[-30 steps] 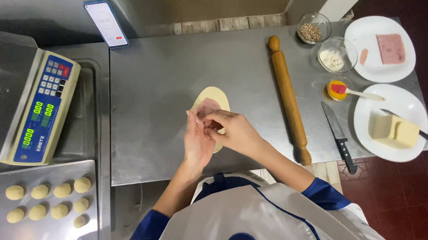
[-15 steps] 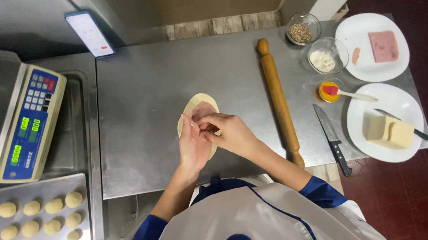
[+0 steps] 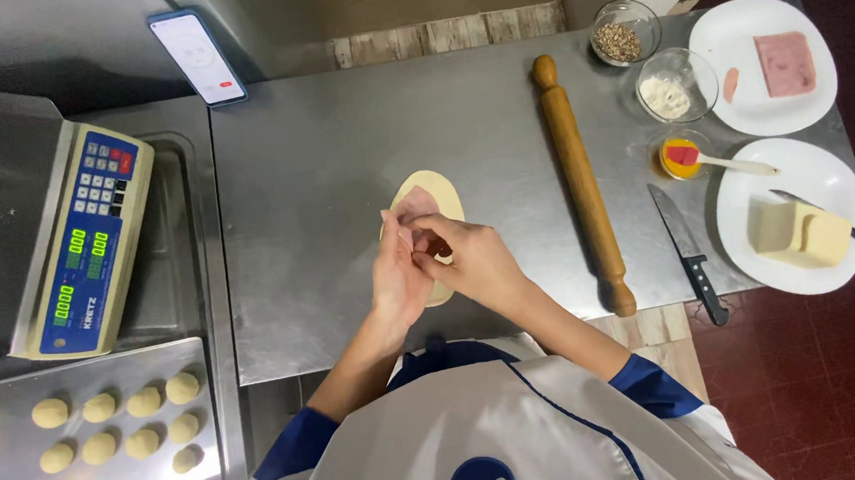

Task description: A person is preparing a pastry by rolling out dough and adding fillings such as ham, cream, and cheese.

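Stainless steel worktop point(image 3: 323, 177) unchanged. Your left hand point(image 3: 397, 272) and right hand point(image 3: 471, 260) still pinch the pink ham slice point(image 3: 413, 207) over the pale oval dough sheet point(image 3: 436, 191); folding has barely advanced.

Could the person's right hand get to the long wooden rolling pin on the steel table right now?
Probably yes. The wooden rolling pin lies just right of the right hand, with bare steel table between. But both hands are busy on the oval dough and pink slice, so it must let go first.

Dough oval point(image 3: 434, 191) centre of table point(image 3: 323, 177); rolling pin point(image 3: 582, 181) right of it; scale point(image 3: 87, 244) far left; dough balls point(image 3: 119, 424) lower left.
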